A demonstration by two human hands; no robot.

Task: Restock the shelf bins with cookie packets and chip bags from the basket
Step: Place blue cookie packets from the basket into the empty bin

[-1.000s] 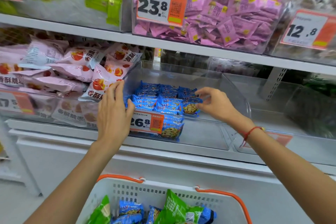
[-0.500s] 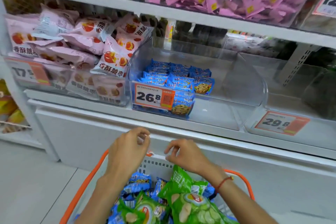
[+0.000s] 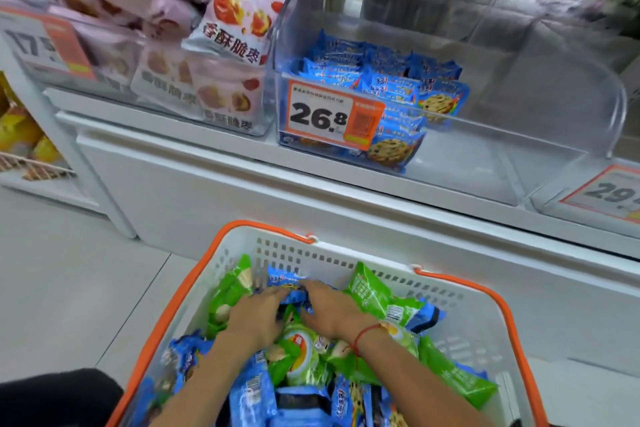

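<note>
Both your hands are down in the basket (image 3: 460,291), reaching into the heap at its far end. The cookie packets (image 3: 287,282) you want are small blue foil sachets: light, crinkly, slick on the outside, with brittle biscuit inside, so gather them loosely and do not squeeze. Take them by the flat faces or scoop several from underneath; the crimped ends will slide out of a pinch.

Your left hand (image 3: 258,317) lies palm down with its fingertips stretched forward onto a blue packet near the far wall. Your right hand (image 3: 329,312) mirrors it, fingers reaching to the same packet from the other side. The two sets of fingertips nearly meet over it, so the packet sits between and partly under them. The picture is blurred there, and I cannot tell whether either hand has closed on the packet or is only touching it; the fingers look fairly straight, probably pressing more than gripping.

The chip bags (image 3: 377,295) are the green pillows flanking your hands, one upright just beside your right wrist, another at the left. They are puffed with air, very light and bulky, and the chips crush easily; lift them by a top seam or cradle them, one at a time.

More blue packets lie nearer you, under your forearms. The bin (image 3: 519,135) marked 26.8 is on the shelf above, well apart from the basket, and holds blue packets only at its left side.
</note>
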